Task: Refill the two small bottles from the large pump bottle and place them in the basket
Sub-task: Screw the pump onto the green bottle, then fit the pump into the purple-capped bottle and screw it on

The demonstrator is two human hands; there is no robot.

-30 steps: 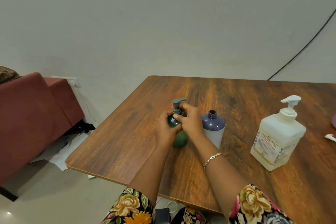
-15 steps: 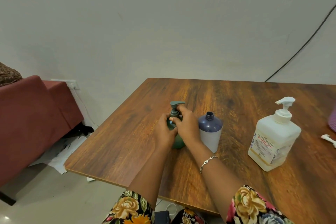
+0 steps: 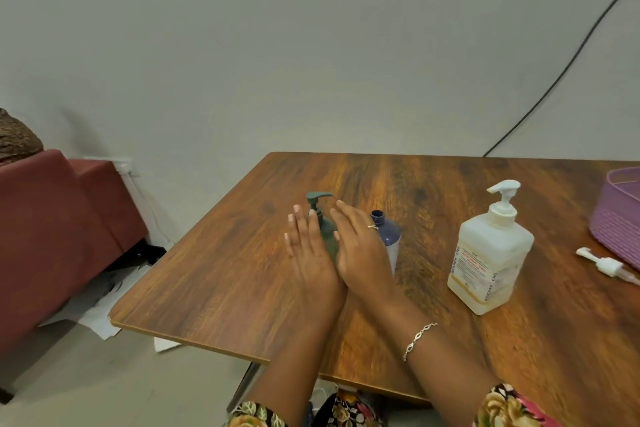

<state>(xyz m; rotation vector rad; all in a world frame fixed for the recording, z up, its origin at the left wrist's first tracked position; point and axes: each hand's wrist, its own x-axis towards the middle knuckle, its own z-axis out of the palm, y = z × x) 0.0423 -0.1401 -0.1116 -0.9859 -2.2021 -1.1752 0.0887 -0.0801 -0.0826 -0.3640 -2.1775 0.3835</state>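
Observation:
A small dark green pump bottle [image 3: 325, 225] stands upright on the wooden table [image 3: 225, 274]. My left hand [image 3: 308, 250] and my right hand [image 3: 356, 246] flank it with straight, spread fingers. Just right of my right hand stands a small blue bottle [image 3: 388, 232] with its neck uncapped. The large white pump bottle [image 3: 490, 253] stands farther right. A purple basket [image 3: 616, 215] sits at the right edge, partly cut off by the frame.
A loose white pump head [image 3: 604, 265] lies on the table in front of the basket. A red sofa [image 3: 52, 229] stands left of the table, with papers on the floor beside it. A black cable runs down the wall at the back right.
Both hands have let go of the green bottle: their fingers, which gripped its body and pump collar, are now straightened beside it. The view shifted left, bringing the basket into sight.

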